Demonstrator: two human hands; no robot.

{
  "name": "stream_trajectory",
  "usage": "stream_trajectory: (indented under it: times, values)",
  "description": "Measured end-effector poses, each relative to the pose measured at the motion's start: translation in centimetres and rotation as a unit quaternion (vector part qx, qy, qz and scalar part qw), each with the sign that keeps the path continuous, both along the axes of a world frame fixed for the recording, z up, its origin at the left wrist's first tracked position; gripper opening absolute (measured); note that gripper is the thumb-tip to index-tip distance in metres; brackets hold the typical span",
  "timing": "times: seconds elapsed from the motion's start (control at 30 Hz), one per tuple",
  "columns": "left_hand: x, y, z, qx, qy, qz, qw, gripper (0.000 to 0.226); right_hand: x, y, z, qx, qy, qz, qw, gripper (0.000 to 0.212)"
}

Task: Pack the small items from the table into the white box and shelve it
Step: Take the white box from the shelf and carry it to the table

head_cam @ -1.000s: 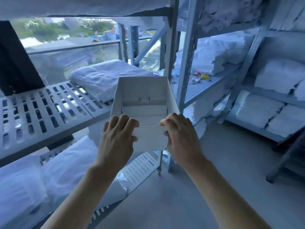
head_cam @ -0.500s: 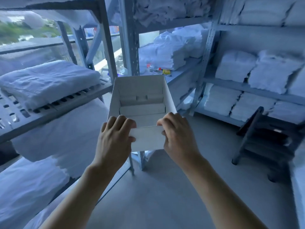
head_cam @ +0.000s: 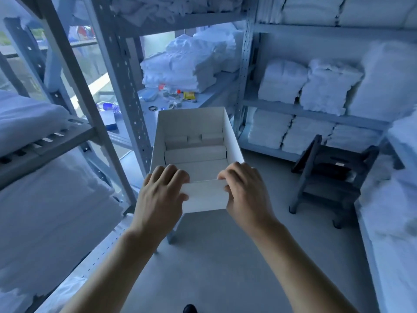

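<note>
I judged this the carrying step: the white box [head_cam: 191,141] was off any surface, held out in front of me, with the small items [head_cam: 178,96] lying scattered on the grey surface [head_cam: 209,99] at about twelve o'clock, just beyond the box's far rim. None of them was packed, as far as I could tell; inside the box I saw only white folded card inserts.

My left hand [head_cam: 161,195] gripped the near left corner at seven o'clock of the box, its fingers [head_cam: 171,175] curled over the rim. My right hand [head_cam: 244,192] gripped the near right corner at five o'clock, fingers hooked over the edge and thumb against the outer wall.

The next move, I reckoned, called for setting the box down level beside the items, then freeing one hand to pick them up.
</note>
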State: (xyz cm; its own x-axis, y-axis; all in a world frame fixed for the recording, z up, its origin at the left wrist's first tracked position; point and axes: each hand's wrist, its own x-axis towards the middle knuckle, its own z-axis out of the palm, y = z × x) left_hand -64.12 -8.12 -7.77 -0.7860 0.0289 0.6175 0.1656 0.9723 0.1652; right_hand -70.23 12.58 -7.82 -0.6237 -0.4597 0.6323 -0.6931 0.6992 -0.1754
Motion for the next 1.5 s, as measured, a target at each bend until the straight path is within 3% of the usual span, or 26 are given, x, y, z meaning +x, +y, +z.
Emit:
stream_trajectory:
  times: [0.4,0.83,1.5]
  values:
    - [-15.2,-5.5,-2.2,0.029,-0.018,-0.028,0.999,0.051,-14.1,-5.0,-0.6,0.022,-0.017,-0.025,0.999,0.048]
    - [-24.8,-11.3,-4.7,0.052,-0.032,0.006,0.998,0.05,-25.3,-11.5,-2.4,0.039,-0.031,0.008,0.999,0.048]
    - [-42.5,-9.1,-6.6,0.052,-0.074,0.191,0.977,0.048,-49.7,-13.2,-5.2,0.041,-0.061,0.184,0.98,0.045]
